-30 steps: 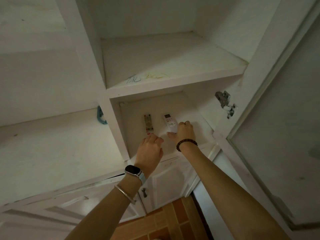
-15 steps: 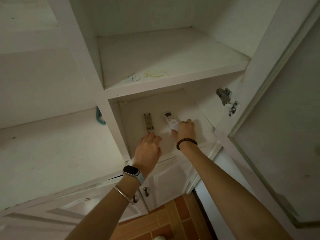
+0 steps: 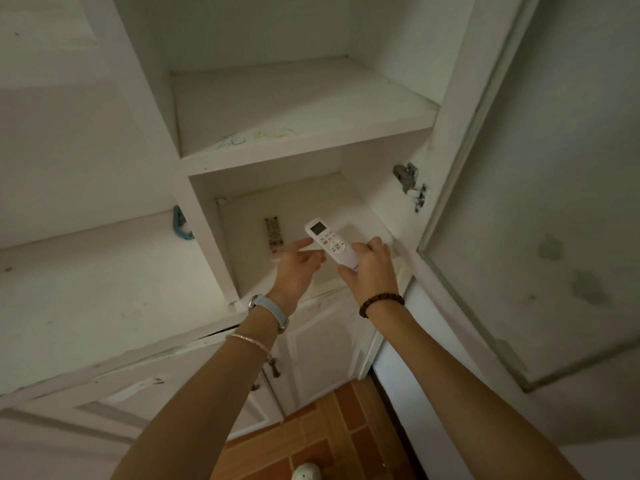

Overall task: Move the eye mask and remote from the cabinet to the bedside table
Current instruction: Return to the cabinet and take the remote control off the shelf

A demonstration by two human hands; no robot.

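A white remote with a small screen (image 3: 329, 242) is lifted off the lower cabinet shelf (image 3: 249, 268), and my right hand (image 3: 372, 270) grips its lower end. My left hand (image 3: 298, 268) is beside it with fingers spread, palm up, holding nothing. A second remote (image 3: 273, 233), grey with coloured buttons, still lies flat on the same shelf, just behind my left fingertips. No eye mask shows clearly; a teal curved object (image 3: 180, 225) sticks out past the divider on the left shelf.
The cabinet door (image 3: 561, 188) stands open on the right, its hinge (image 3: 408, 180) close to my right hand. An upper shelf (image 3: 298, 109) bears scribbles. Closed lower doors (image 3: 322, 341) and orange floor tiles (image 3: 329, 438) lie below.
My right hand has closed on the white remote and raised it off the shelf. My left hand has turned palm up and spread its fingers beside it.
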